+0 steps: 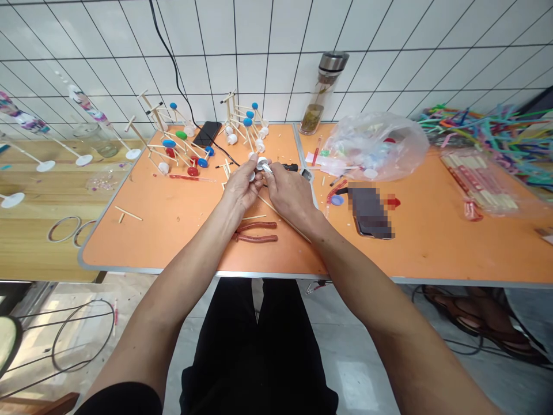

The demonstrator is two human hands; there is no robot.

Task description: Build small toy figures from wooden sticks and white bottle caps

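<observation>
From my head view, my left hand [242,187] and right hand [287,187] meet just beyond the pliers with reddish-brown handles [259,238]. My left thumb and fingers curl in, pinching small white round pieces [261,162]; my right fingers are bent together on a slim white piece [268,169] against them, its shape partly hidden. A thin pale wooden stick [283,218] runs under my right wrist, right of the pliers.

Left of and beyond the pliers stands a wooden-stick frame with blue, green, red and white caps [181,135]; a similar frame with blue and white caps [247,122] stands straight beyond. Right of them lie a dark, pixel-blurred slab [371,213] and, farther back, a clear plastic bag [375,144]. White wall tiles [250,34] rise behind.

The grey table rim [276,274] passes nearer me than the pliers; orange tabletop [190,256] stretches out on both sides of them.
</observation>
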